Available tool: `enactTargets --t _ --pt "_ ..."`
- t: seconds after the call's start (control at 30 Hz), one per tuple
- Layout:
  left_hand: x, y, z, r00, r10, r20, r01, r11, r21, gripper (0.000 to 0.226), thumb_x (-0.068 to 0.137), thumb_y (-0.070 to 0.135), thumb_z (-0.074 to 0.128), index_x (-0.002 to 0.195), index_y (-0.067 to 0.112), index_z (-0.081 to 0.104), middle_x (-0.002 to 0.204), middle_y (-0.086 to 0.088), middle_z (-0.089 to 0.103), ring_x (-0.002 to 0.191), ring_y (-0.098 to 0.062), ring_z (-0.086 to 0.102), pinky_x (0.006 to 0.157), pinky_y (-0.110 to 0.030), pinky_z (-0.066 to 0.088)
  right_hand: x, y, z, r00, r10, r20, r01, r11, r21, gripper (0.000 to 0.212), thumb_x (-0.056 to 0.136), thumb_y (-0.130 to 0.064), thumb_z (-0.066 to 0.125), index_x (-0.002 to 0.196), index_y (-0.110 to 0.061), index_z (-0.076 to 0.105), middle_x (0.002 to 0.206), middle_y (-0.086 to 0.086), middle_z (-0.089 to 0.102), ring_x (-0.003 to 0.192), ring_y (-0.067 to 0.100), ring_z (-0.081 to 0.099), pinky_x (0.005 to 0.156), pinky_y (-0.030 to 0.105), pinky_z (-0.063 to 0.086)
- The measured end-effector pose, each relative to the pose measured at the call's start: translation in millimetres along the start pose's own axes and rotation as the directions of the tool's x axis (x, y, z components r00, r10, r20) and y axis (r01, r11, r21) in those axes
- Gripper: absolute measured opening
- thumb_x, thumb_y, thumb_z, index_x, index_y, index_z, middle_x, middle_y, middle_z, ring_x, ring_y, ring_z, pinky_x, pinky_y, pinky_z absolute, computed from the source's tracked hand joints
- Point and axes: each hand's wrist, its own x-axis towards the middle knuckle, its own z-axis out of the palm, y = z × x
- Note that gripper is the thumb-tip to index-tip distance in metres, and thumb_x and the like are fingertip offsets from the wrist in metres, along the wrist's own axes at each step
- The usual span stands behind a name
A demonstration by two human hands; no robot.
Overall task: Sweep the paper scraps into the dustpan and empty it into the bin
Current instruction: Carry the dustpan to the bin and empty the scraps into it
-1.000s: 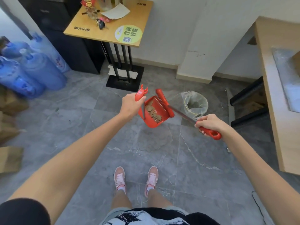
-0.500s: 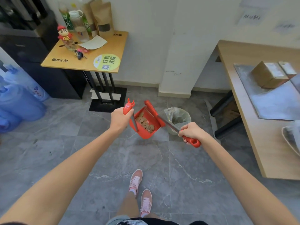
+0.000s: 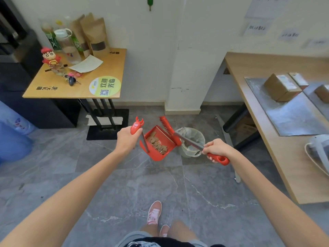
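My left hand (image 3: 126,139) grips the red handle of a red dustpan (image 3: 156,155), held in the air above the floor. Several brown paper scraps (image 3: 157,144) lie inside the pan. My right hand (image 3: 216,148) grips the red handle of a broom (image 3: 188,140), whose red head rests on the pan's far right edge. Just right of the pan, on the floor by the wall corner, stands a small bin (image 3: 193,139) lined with a clear bag. The broom's metal shaft crosses over the bin's opening.
A small wooden table (image 3: 80,90) with bottles, bags and keys stands at the back left. A long wooden desk (image 3: 277,139) with boxes runs along the right. Blue water jugs (image 3: 12,134) sit at the far left. My feet (image 3: 154,213) are on the grey tiled floor.
I have walked forward, so the bin, the wall and both tables are closer and the view has tilted up. The dustpan and broom, still gripped the same way, now hang right beside the bin.
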Motion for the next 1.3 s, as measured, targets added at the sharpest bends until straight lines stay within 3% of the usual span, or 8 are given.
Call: enactTargets --t 0.23,0.47,0.67,0.87,0.97,1.1,1.23,1.3 --pt "22.9 12.9 2.2 0.997 0.046 0.054 -0.049 0.997 0.055 0.036 0.091 0.028 0.058 0.07 -0.001 0.058 0.06 -0.008 0.054 0.052 -0.016 0.048 0.054 -0.032 0.043 8.5 1.1 -10.5 0.999 0.029 0.034 -0.029 1.0 -0.009 0.019 0.086 0.001 0.058 0.104 0.003 0.061 0.06 0.013 0.054 0.034 0.01 0.048 0.035 0.019 0.043" --pt "42.6 16.7 -8.4 0.998 0.048 0.047 -0.056 0.983 0.177 0.038 0.09 0.03 0.061 0.076 -0.004 0.064 0.06 -0.008 0.055 0.051 -0.015 0.048 0.051 -0.028 0.037 21.8 8.4 -28.3 0.996 0.058 0.068 -0.06 0.998 0.026 0.029 0.086 -0.002 0.06 0.114 0.006 0.061 0.063 0.013 0.056 0.036 0.01 0.049 0.036 0.019 0.044" --pt "53.5 -2.2 -29.3 0.994 -0.103 -0.037 0.107 0.983 0.148 0.037 0.091 0.034 0.058 0.083 -0.001 0.064 0.067 -0.013 0.06 0.051 -0.022 0.054 0.048 -0.027 0.045 19.7 19.3 -39.1 0.999 -0.004 0.054 0.003 1.0 0.01 0.025 0.086 0.0 0.056 0.11 0.007 0.061 0.059 0.015 0.052 0.037 0.013 0.046 0.034 0.021 0.041" --pt "59.3 8.6 -26.1 0.993 -0.102 -0.051 0.108 0.985 0.132 0.034 0.091 0.032 0.059 0.081 0.0 0.065 0.065 -0.012 0.059 0.051 -0.022 0.053 0.05 -0.027 0.046 27.1 17.3 -52.9 0.997 0.004 0.082 -0.006 0.999 0.033 0.025 0.087 -0.001 0.056 0.112 0.003 0.058 0.062 0.014 0.052 0.039 0.012 0.046 0.035 0.02 0.041" --pt "66.2 19.7 -30.7 0.996 -0.077 -0.051 0.083 0.988 0.132 0.031 0.091 0.031 0.06 0.083 0.001 0.065 0.063 -0.012 0.057 0.05 -0.023 0.052 0.051 -0.028 0.046 32.3 24.6 -48.2 0.994 0.033 0.105 -0.036 0.999 0.025 0.026 0.087 0.0 0.056 0.112 0.005 0.059 0.06 0.013 0.051 0.036 0.011 0.046 0.035 0.019 0.041" --pt "77.6 37.5 -38.0 0.999 -0.031 -0.04 0.036 0.99 0.14 0.027 0.089 0.031 0.061 0.077 0.007 0.064 0.06 -0.011 0.055 0.049 -0.024 0.051 0.05 -0.029 0.048 42.1 38.1 -33.0 0.985 0.094 0.142 -0.101 0.994 0.04 0.006 0.086 0.001 0.056 0.092 -0.001 0.054 0.055 0.012 0.048 0.027 0.01 0.044 0.034 0.017 0.038" --pt "78.5 52.3 -32.0 0.993 0.082 0.086 -0.099 0.969 0.226 0.026 0.09 0.03 0.062 0.074 0.01 0.063 0.056 -0.01 0.055 0.044 -0.02 0.049 0.042 -0.026 0.043 51.5 49.2 -18.0 0.978 0.149 0.149 -0.163 0.983 0.089 0.007 0.086 0.003 0.056 0.088 -0.001 0.049 0.042 0.008 0.048 0.025 0.011 0.043 0.033 0.015 0.035" --pt "80.5 57.9 -25.1 0.987 0.117 0.106 -0.139 0.961 0.237 0.027 0.09 0.029 0.062 0.075 0.007 0.064 0.056 -0.007 0.056 0.044 -0.019 0.05 0.046 -0.028 0.044 55.8 52.5 -14.4 0.975 0.165 0.149 -0.181 0.978 0.102 0.008 0.085 0.003 0.055 0.087 -0.001 0.048 0.033 0.004 0.047 0.024 0.012 0.043 0.033 0.014 0.035"
